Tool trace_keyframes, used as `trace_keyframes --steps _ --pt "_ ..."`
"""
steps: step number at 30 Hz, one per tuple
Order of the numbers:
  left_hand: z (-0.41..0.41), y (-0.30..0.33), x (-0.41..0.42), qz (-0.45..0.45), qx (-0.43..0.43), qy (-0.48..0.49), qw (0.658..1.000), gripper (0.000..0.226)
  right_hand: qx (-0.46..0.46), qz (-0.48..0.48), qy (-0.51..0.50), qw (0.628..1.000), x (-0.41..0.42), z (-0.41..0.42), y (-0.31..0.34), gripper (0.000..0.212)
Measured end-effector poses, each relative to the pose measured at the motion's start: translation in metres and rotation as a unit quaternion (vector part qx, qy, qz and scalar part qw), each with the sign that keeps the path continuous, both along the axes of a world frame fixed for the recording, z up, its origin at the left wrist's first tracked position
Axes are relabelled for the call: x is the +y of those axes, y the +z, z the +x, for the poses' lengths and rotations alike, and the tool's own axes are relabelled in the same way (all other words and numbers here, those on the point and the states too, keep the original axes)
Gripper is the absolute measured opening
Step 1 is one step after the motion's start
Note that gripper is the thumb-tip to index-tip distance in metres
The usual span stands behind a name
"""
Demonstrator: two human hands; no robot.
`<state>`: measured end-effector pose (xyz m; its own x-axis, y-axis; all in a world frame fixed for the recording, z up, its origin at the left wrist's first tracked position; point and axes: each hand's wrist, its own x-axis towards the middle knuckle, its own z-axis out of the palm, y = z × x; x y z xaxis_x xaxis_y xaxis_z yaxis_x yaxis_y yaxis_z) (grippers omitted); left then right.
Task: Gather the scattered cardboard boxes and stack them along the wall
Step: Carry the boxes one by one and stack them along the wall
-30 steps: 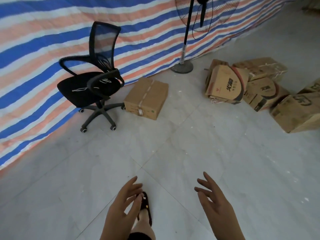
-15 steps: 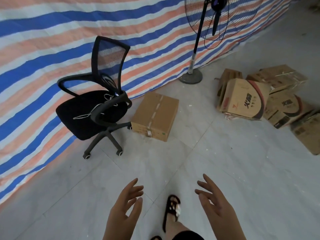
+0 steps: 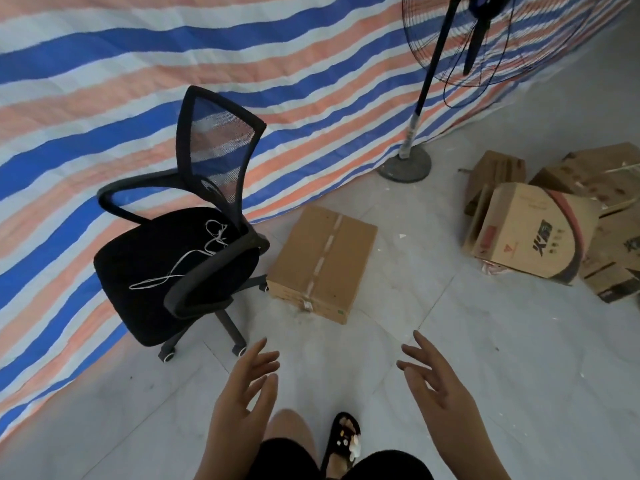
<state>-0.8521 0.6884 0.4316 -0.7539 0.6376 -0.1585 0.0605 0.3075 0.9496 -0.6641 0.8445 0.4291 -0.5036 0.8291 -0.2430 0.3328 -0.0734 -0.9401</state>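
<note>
On glossy tile, taped cardboard box (image 3: 322, 265).

fan (image 3: 485, 39): we lose its top at the edge | boxes (image 3: 613, 258): rightmost cut off | box print: unreadable

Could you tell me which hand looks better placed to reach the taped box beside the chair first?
Probably the left hand: its open fingers sit almost straight below the taped box, while the right hand, also open and empty, is offset further toward the pile.
</note>
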Motion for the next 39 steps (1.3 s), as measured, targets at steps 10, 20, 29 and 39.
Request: trace_keyframes --steps 10,20,29,39 --pt "-0.142 -0.016 0.122 -0.044 -0.033 -0.069 0.996 0.058 -0.045 -0.013 -0.103 0.994 0.094 -0.110 -0.022 0.046" --pt "-0.257 -0.050 0.230 -0.114 -0.075 -0.156 0.978 0.045 -0.083 -0.042 -0.180 0.979 0.177 -0.193 -0.054 0.048" --pt "-0.301 -0.231 0.340 -0.227 -0.095 -0.114 0.962 0.039 -0.175 -0.123 -0.154 0.965 0.255 -0.218 -0.234 0.043" --pt "-0.348 -0.543 0.365 -0.349 -0.042 0.107 0.930 0.035 -0.238 -0.199 -0.143 0.940 0.288 -0.255 -0.536 0.051"
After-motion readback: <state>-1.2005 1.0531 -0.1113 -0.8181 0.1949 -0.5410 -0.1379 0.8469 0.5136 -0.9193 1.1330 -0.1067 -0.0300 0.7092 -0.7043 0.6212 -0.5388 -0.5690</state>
